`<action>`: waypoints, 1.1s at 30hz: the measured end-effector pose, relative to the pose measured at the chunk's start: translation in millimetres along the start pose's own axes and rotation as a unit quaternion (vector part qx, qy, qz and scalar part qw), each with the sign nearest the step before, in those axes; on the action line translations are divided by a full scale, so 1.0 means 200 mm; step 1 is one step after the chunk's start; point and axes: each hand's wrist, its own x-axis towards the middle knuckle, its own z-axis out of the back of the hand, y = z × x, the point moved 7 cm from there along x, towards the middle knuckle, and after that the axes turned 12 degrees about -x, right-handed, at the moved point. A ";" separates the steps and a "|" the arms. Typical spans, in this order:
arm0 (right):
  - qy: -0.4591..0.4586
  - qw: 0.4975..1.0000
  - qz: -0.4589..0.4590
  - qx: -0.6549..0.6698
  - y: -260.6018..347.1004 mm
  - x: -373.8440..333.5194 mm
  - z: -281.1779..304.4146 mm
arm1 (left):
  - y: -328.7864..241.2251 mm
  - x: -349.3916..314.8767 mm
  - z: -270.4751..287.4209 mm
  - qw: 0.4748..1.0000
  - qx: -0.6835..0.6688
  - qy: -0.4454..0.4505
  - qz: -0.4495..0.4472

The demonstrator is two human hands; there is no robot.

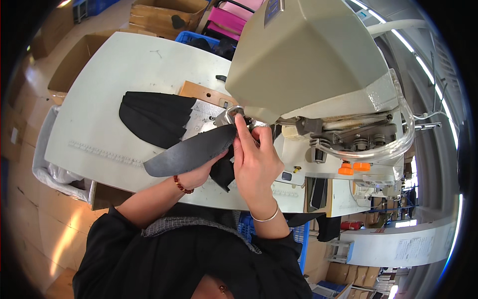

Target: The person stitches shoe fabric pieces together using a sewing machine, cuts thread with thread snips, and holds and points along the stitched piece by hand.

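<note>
A smooth dark grey curved panel (pixel 194 151), shaped like a cap brim, slants across the front of the sewing machine (pixel 303 60). My left hand (pixel 196 175) grips it from below, its fingers mostly hidden behind the panel. At the panel's far end, my right hand (pixel 256 167) pinches the tip beside the metal sewing head (pixel 234 113), index finger stretched along it. Black cloth (pixel 222 172) hangs down between my hands, under the panel. To the left, a fanned stack of black pieces (pixel 152 117) lies on the white table.
The white table (pixel 109 65) carries a printed ruler strip (pixel 107 152) along its near side. Orange knobs (pixel 353 168) and a clear tube (pixel 398 149) are on the machine's right. Cardboard boxes (pixel 167 17) and a blue crate (pixel 199 37) stand behind the table.
</note>
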 end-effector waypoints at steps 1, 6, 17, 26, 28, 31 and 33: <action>0.003 1.000 -0.004 -0.006 0.00 0.00 0.00 | -0.02 0.00 -0.02 1.000 -0.010 0.001 -0.016; -0.020 0.999 -0.010 -0.023 0.02 -0.01 -0.01 | -0.13 0.01 -0.10 0.987 0.157 0.014 -0.011; -0.039 0.999 -0.022 -0.016 0.03 -0.03 0.00 | -0.43 -0.46 -0.26 0.822 0.520 0.188 -0.141; 0.053 0.996 -0.053 -0.047 0.01 -0.04 0.05 | -0.58 -0.14 -0.38 0.735 0.616 0.140 -0.246; 0.060 0.997 -0.039 -0.033 0.00 -0.03 0.06 | -0.55 -0.13 -0.35 0.753 0.598 0.148 -0.231; 0.067 0.998 -0.009 -0.021 -0.02 -0.01 0.06 | -0.55 -0.17 -0.33 0.755 0.595 0.150 -0.230; 0.064 0.998 0.013 -0.012 -0.04 0.00 0.06 | -0.57 -0.20 -0.33 0.747 0.606 0.147 -0.230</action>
